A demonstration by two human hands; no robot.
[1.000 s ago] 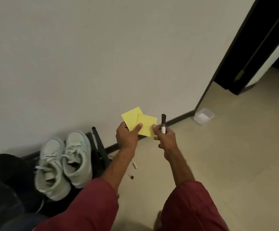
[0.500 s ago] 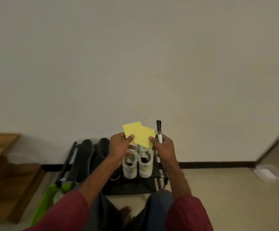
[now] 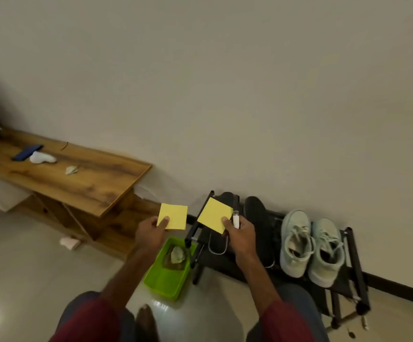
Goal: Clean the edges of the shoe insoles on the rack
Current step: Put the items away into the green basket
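Fingers (image 3: 165, 220) of the left hand (image 3: 150, 232): thumb on top, the rest curled under, pinching a yellow note (image 3: 173, 214) by its lower edge, centre of frame. Fingers (image 3: 225, 222) of the right hand (image 3: 241, 234): thumb pinching a second yellow note (image 3: 214, 215) at its lower corner, and the same hand is wrapped round a marker (image 3: 235, 219) standing upright.

Just behind the right hand are the dark insoles (image 3: 258, 225), lying on the black rack (image 3: 358, 267). One is partly hidden by the note. Pale sneakers (image 3: 296, 243) sit beside them, centre right. A green tray (image 3: 162, 282) is on the floor (image 3: 28, 255) below the left hand, with a crumpled cloth (image 3: 177, 254) inside.

Risks, as judged:
- Both hands are full and neither holds anything to wipe with, so cleaning looks not yet started.
- Reaching for the cloth with a note in the hand would likely crease the note or drop it into the tray.
- The marker shares a grip with paper. If the thumb loosens, it could slip and hit the insoles or roll under the rack. Cannot tell whether it is capped; an open tip could mark an insole edge.
- The insoles look loose on the rack, so a one-handed rub could slide one off.
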